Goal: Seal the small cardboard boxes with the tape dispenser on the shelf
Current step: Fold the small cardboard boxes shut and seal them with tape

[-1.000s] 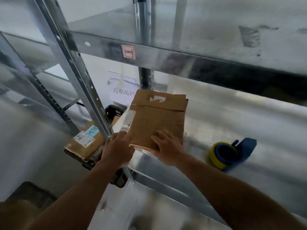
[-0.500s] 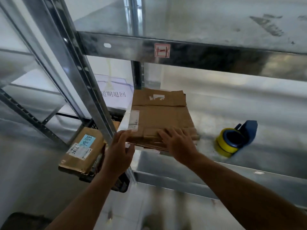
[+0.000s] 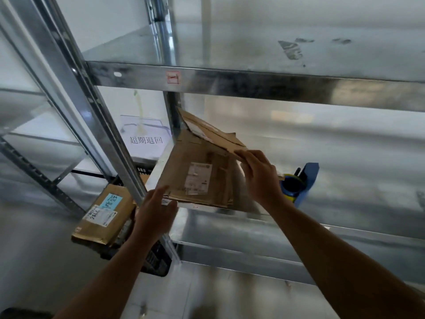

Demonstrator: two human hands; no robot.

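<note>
The metal shelf carried the work on its middle level. At the left end, beside the upright, lay the cardboard box, flat and unsealed, its upper panel tilted up off the labelled panel beneath; whether this was 1 box or 2 could not be told. The right hand gripped the raised panel's near edge, fingers curled over it. The left hand was spread, fingers straight, touching the lower panel's near left corner. The tape dispenser stood just right of the right hand, untouched. The step looked like opening out a box, with no taping begun. Next, the box would need squaring up and its flaps closed before 1 hand reached right for the dispenser.
</note>
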